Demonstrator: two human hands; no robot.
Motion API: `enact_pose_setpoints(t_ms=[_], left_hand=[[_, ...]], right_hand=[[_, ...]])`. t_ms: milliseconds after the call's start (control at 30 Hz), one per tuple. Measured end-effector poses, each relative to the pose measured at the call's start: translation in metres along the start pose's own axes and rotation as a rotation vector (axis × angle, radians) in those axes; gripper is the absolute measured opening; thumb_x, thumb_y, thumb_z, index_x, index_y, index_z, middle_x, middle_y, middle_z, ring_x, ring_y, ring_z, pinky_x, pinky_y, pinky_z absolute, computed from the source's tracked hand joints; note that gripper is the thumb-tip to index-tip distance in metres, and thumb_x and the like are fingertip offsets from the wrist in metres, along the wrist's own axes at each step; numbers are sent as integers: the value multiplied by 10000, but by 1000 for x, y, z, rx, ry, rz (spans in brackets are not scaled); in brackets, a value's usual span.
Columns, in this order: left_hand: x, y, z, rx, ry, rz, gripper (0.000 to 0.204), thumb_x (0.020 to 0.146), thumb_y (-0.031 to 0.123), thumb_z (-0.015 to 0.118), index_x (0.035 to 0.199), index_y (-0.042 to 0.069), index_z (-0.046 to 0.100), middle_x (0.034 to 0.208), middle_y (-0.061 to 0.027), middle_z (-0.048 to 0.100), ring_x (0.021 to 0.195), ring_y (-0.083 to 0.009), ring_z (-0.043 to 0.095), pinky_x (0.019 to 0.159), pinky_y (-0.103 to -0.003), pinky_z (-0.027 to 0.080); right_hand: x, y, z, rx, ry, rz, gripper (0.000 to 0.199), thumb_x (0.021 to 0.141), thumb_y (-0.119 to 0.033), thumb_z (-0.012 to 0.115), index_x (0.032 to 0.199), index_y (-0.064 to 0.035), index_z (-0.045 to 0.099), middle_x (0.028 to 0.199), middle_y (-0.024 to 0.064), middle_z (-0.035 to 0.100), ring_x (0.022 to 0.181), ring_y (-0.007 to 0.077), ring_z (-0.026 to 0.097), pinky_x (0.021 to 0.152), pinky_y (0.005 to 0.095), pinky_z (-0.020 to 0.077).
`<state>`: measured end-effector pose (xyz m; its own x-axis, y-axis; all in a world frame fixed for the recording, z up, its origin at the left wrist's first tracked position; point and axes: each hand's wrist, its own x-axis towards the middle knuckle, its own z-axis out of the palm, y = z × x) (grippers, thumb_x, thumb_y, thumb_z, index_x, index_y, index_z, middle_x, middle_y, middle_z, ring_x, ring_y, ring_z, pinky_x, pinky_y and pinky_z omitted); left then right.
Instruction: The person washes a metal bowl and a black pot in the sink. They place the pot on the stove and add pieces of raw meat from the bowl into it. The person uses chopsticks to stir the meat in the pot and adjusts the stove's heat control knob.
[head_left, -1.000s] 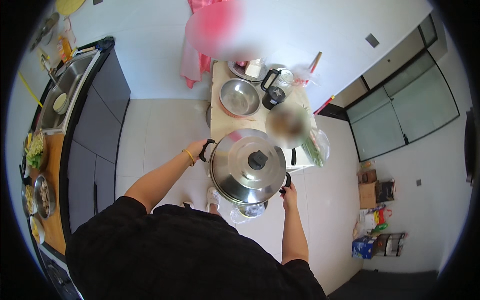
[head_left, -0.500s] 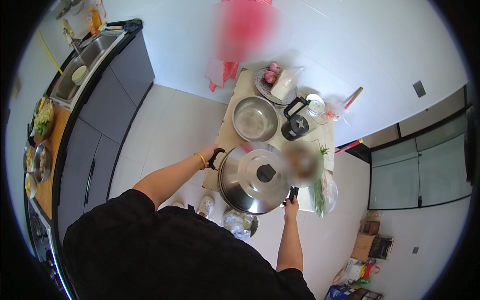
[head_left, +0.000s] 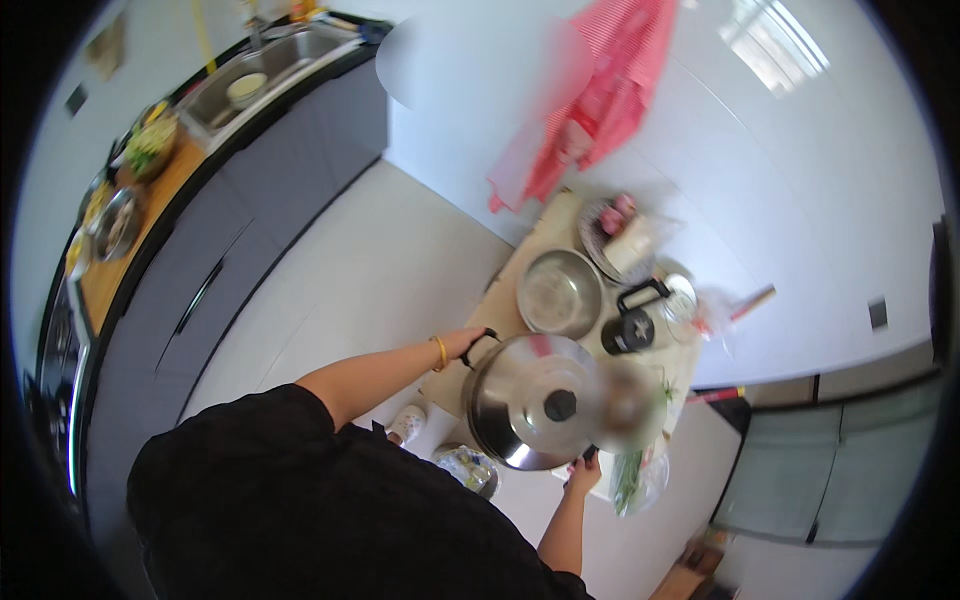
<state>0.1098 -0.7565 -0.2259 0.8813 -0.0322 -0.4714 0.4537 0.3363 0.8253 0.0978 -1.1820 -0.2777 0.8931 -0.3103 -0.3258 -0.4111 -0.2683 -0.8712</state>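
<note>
A large stainless steel pot with a domed lid and black knob is between my hands. My left hand is closed round its black left handle. Around the handle on the near right, my right hand is closed, the fingers partly hidden. The pot overlaps the near side of a pale table; I cannot tell whether it rests there or is lifted. Just beyond the pot sits a steel basin. A black blender jug lies to its right.
Behind the basin, a plate holds red onions and a pale block. Green onions lie at the table's right edge. A lined bin stands by my feet. The counter on the left carries bowls of food and a sink.
The view has turned, so the counter and table appear shifted right and the pot sits lower in view. Both hands keep hold of the handles.
</note>
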Motion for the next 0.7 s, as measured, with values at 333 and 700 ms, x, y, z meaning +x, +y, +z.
enact_pose_setpoints(t_ms=[333,700], left_hand=[[-191,-18,-94,-174,330,-103,820,736,609,434,1271,12,259,1296,-178,271,1168,-266,299,942,-416,276],[-603,-248,-173,-821,1084,211,704,784,548,421,1276,67,268,1264,-175,308,1177,-291,281,940,-447,273]], right_hand=[[-63,-119,7,-114,260,-282,325,719,-15,532,1025,63,456,724,131,570,597,251,542,512,313,463],[-324,-258,235,426,-308,-997,293,798,-35,503,1082,-10,431,857,78,475,632,132,396,514,229,345]])
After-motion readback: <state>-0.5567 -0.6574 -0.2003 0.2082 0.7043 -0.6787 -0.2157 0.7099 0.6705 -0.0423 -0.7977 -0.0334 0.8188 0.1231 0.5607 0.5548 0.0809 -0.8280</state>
